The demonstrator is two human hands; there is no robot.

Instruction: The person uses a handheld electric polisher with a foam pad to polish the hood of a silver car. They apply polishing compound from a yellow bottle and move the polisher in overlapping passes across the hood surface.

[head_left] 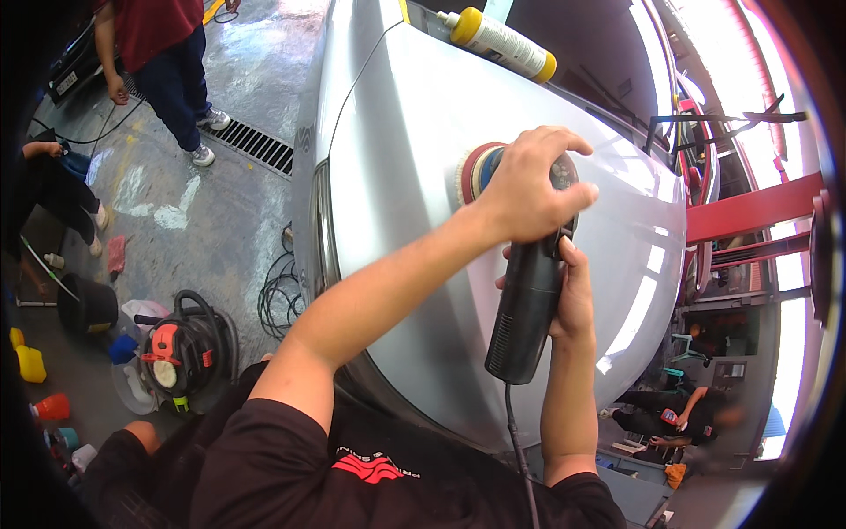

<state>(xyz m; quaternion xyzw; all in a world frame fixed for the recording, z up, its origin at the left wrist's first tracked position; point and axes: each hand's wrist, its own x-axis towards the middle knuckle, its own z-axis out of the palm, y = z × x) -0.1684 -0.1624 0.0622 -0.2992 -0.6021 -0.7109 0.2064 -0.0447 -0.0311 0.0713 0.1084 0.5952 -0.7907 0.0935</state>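
A black electric polisher (526, 309) rests on the silver car hood (401, 238), its round red, blue and cream pad (477, 173) against the paint. My left hand (533, 187) lies over the polisher's head, fingers curled across its top and thumb stretched to the right. Lower down, my right hand (575, 286) is wrapped round the black body near the switch, partly hidden behind it. From the polisher's rear end a black cord (513, 432) hangs down past my shirt. A yellow bottle with a white label (502, 44) lies on its side at the hood's far edge, by the windshield.
A vacuum cleaner (183, 348), a black bucket (86, 304) and a coiled cable (280, 295) are on the floor at left. One person (163, 62) stands beyond a drain grate (249, 147). Red lift arms (758, 210) and another person (692, 414) are at right.
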